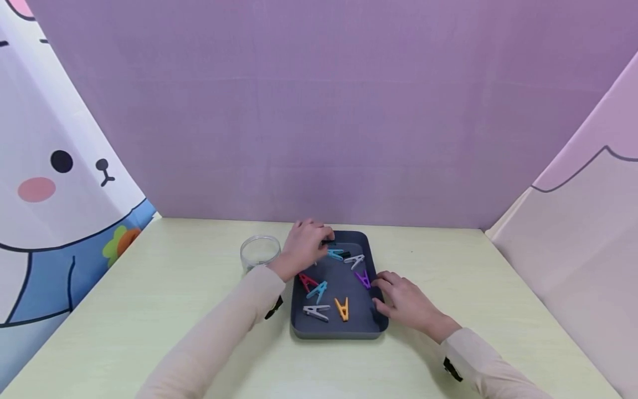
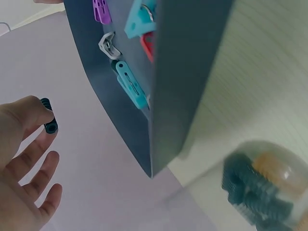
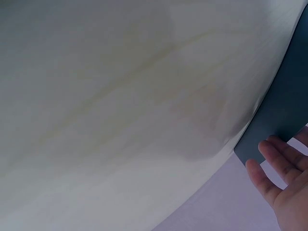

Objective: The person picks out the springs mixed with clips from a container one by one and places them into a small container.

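My left hand (image 1: 305, 247) is over the far left corner of a dark grey tray (image 1: 326, 327). Thumb and forefinger pinch a small dark ribbed cylinder (image 2: 49, 116), seen in the left wrist view; the other fingers are spread. Clothespins lie in the tray: a purple one (image 1: 363, 279), a yellow-orange one (image 1: 342, 309), a red one (image 1: 307, 281), grey ones and light-blue ones. A small black piece (image 1: 345, 255) is beside the far blue clothespin (image 1: 335, 254). My right hand (image 1: 410, 306) rests at the tray's right rim, fingers loosely bent, holding nothing visible.
A clear round jar (image 1: 260, 249) stands just left of the tray. Dark ribbed pieces (image 2: 262, 197) and something orange (image 2: 279, 171) show inside it. The pale table (image 1: 124, 310) meets a purple cloth backdrop (image 1: 319, 138); printed cloths hang at both sides.
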The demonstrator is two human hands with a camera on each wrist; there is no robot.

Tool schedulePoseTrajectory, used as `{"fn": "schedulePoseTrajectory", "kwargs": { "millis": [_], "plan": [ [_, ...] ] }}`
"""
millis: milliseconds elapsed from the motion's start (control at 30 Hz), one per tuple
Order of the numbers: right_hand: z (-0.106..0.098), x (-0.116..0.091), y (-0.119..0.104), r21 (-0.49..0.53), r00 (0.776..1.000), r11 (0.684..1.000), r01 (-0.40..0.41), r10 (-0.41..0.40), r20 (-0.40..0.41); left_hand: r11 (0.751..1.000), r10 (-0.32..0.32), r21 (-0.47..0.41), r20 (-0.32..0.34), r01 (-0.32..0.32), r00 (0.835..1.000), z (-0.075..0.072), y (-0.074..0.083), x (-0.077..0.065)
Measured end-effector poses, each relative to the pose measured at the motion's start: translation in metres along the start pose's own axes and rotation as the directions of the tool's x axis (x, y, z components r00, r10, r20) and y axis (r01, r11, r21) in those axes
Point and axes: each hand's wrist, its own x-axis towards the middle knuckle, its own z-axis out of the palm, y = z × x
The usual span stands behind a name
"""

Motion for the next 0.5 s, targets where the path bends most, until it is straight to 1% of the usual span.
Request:
{"fn": "schedulePoseTrajectory", "kwargs": {
  "millis": [100,300,500],
  "plan": [
    [-0.001,0.0,0.0,0.002,1.0,1.0,-0.001,0.001,0.0,1.0,-0.001,-0.01,0.008,0.001,1.0,-0.003,-0.006,-0.006],
    [-0.002,0.0,-0.001,0.006,1.0,1.0,-0.014,0.014,0.008,1.0,-0.016,0.011,0.04,0.016,0.999,-0.012,-0.016,-0.017],
    [-0.001,-0.001,0.0,0.008,1.0,1.0,-0.009,0.009,0.005,0.999,-0.035,0.025,0.045,0.034,0.998,-0.023,-0.026,-0.028]
  ]
}}
